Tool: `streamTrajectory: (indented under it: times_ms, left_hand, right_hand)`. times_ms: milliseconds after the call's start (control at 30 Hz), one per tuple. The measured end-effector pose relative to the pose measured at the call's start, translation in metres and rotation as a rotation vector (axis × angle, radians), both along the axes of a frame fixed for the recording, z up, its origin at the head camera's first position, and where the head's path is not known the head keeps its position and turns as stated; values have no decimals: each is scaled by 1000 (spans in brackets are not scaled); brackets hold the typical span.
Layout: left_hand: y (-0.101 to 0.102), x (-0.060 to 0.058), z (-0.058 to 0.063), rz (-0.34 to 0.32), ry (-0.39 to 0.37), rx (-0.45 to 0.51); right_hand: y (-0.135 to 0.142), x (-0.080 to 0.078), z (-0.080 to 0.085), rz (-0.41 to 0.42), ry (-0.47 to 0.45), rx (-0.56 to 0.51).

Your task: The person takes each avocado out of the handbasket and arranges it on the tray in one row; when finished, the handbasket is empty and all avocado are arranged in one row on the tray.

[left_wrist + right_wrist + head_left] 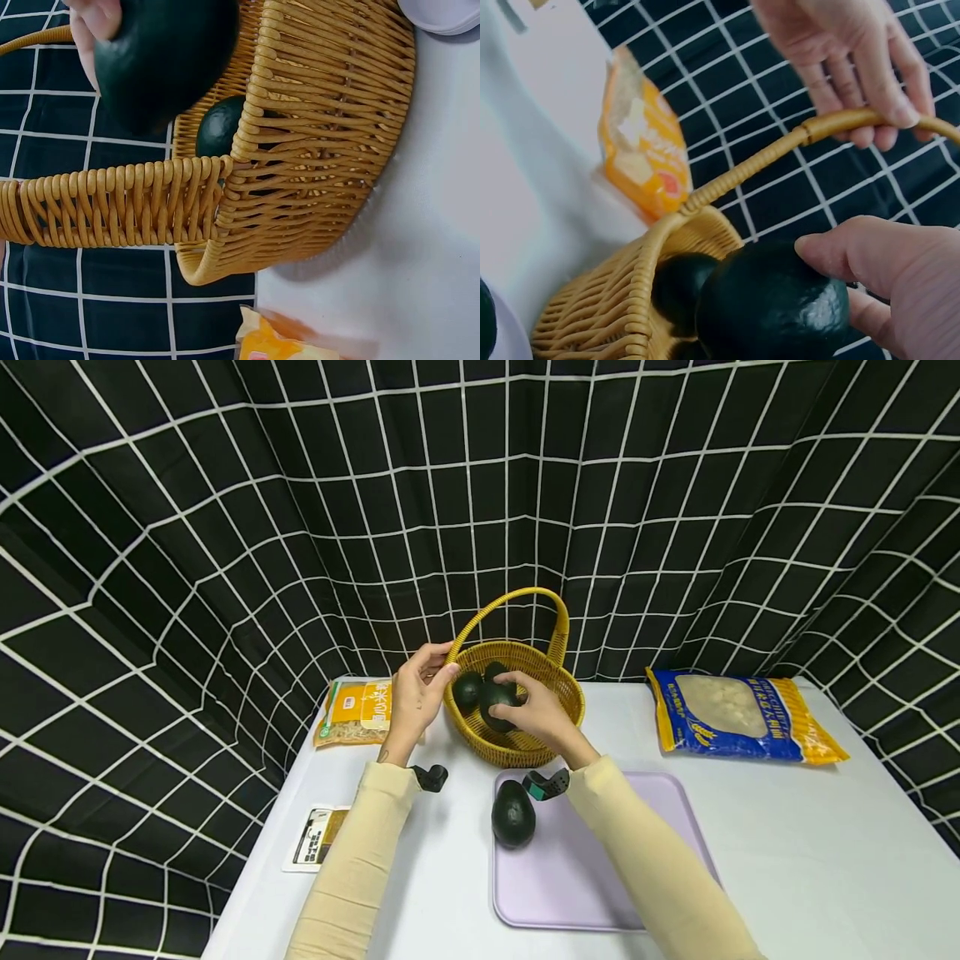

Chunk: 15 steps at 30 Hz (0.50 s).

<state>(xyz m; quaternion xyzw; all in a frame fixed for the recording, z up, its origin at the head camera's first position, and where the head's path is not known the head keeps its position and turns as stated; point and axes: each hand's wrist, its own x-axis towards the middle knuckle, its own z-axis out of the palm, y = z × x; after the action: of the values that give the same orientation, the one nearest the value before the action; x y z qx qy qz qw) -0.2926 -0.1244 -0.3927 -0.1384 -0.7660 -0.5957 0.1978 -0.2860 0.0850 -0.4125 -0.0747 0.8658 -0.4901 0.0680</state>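
My left hand (418,689) pinches the arched handle (742,171) of a yellow wicker basket (480,745); in the right wrist view its thumb and fingers close round the cane. With my right hand (543,714) I grip a dark green avocado (495,703) at the basket's opening, thumb on one side and fingers on the other. The left wrist view has this held avocado (165,64) above the rim. Inside the basket lie other avocados, one of them (467,691) to the left. Another avocado (513,814) rests on the left side of a pale purple tray (570,893).
An orange food packet (348,714) lies left of the basket. A blue and yellow bag (723,718) is at the back right. By my left forearm is a small white and brown packet (313,839). A black curtain with white grid lines (510,485) hangs behind the white table.
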Motion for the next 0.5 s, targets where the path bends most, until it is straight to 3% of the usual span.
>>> streamTrajectory:
  times_ms: [200,500]
  left_hand:
    - [-1,0,0,-1,27,-11]
    - [1,1,2,7,30,-5]
  right_hand:
    - [6,10,4,-50,-5,-56]
    - [13,34,1,-52,27,-144]
